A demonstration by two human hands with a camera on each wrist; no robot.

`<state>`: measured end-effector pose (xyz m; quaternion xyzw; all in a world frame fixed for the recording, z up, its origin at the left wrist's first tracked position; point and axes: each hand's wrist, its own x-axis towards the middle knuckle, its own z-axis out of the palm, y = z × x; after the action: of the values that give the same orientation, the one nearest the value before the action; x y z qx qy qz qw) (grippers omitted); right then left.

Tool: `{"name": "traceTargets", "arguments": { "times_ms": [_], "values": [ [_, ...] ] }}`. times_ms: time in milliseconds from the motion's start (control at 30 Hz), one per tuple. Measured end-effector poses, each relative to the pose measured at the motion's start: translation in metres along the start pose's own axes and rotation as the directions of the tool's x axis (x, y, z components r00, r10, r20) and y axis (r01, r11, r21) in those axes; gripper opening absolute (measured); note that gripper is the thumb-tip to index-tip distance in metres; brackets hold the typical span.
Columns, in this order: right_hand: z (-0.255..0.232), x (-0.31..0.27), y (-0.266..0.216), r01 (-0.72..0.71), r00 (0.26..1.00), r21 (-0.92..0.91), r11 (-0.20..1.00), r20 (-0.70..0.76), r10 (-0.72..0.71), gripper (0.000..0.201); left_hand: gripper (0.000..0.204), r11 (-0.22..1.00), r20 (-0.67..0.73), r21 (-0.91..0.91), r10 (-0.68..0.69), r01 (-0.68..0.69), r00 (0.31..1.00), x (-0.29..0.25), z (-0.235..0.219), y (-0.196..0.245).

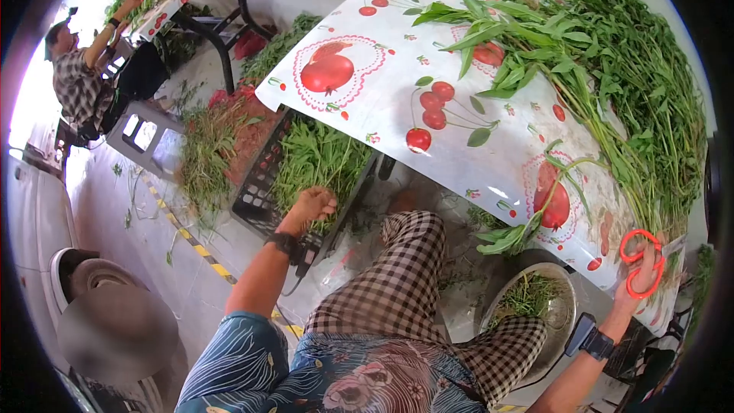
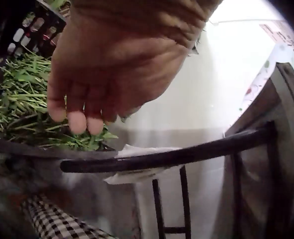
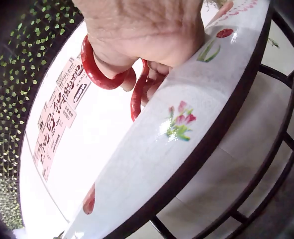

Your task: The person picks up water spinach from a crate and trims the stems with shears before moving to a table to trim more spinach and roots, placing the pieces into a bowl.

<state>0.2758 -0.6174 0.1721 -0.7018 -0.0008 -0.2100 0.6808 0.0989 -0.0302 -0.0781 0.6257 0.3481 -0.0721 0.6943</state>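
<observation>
In the head view my left hand (image 1: 312, 208) hovers over a black plastic crate (image 1: 256, 203) full of cut leafy stems (image 1: 321, 157). Its fingers are loosely bent, and nothing shows in them in the left wrist view, where the hand (image 2: 114, 69) overlaps the greens (image 2: 24, 99). At the table's right front edge, my right hand (image 1: 648, 260) holds scissors (image 1: 631, 247) by their red handle loops, fingers through them; the blades are mostly hidden. Close beyond that hand lie the stem ends of a large pile of long leafy stalks (image 1: 612, 69).
A patterned plastic cloth (image 1: 459, 160) covers the table. Under its front edge a metal basin (image 1: 569, 313) holds green trimmings, beside my knee. Loose greens (image 1: 202, 160) lie on the floor at left. A person (image 1: 80, 80) sits at another table, near a grey stool (image 1: 145, 138).
</observation>
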Motion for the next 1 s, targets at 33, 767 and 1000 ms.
{"name": "traceTargets", "arguments": {
  "times_ms": [33, 767, 1000],
  "values": [
    [-0.001, 0.0, 0.001, -0.009, 1.0, 0.012, 1.0, 0.004, 0.009, 0.047, 0.022, 1.0, 0.079, 0.008, 0.013, -0.013, 0.997, -0.004, 0.003, 0.002],
    [-0.018, -0.03, -0.063, -0.084, 0.989, 0.001, 0.996, 0.126, 0.083, 0.038, 0.017, 0.028, 0.772, -0.036, 0.636, -0.999, -0.01, -0.197, 0.31, 0.232],
    [-0.048, 0.003, -0.084, 0.092, 0.996, -0.736, 0.671, 0.068, -0.062, 0.025, 0.016, 0.442, 0.676, 0.172, 0.597, -0.88, 0.432, -0.176, 0.324, 0.244]
  ]
}}
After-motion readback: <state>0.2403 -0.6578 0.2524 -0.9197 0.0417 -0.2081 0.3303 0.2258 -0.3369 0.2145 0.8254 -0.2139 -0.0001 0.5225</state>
